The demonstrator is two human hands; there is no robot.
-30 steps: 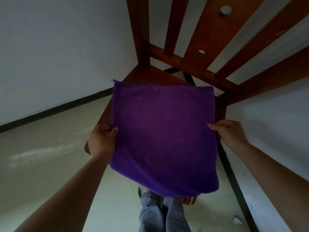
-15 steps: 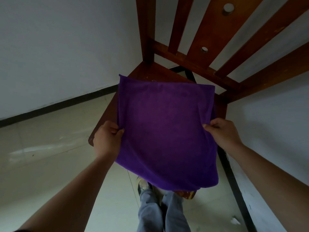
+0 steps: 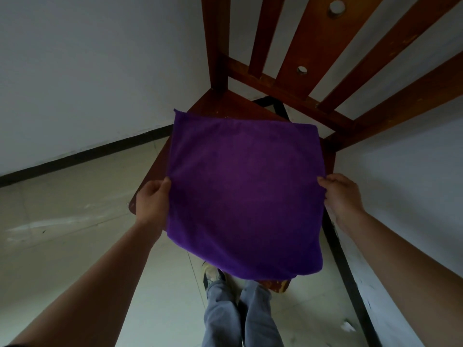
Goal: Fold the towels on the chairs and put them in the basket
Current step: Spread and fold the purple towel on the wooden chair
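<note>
A purple towel lies spread nearly square over the seat of a brown wooden chair, its near edge hanging over the seat's front. My left hand grips the towel's left edge about halfway along, thumb on top. My right hand pinches the right edge at the same height. The towel covers most of the seat. No basket is in view.
The chair stands in a corner between two white walls with black skirting. Its slatted back rises behind the towel. Pale tiled floor lies to the left. My legs and one shoe are below the seat's front.
Half a second ago both hands had drawn slightly inward with the towel bunched at the right edge; now they are apart again and the towel lies stretched flat.
</note>
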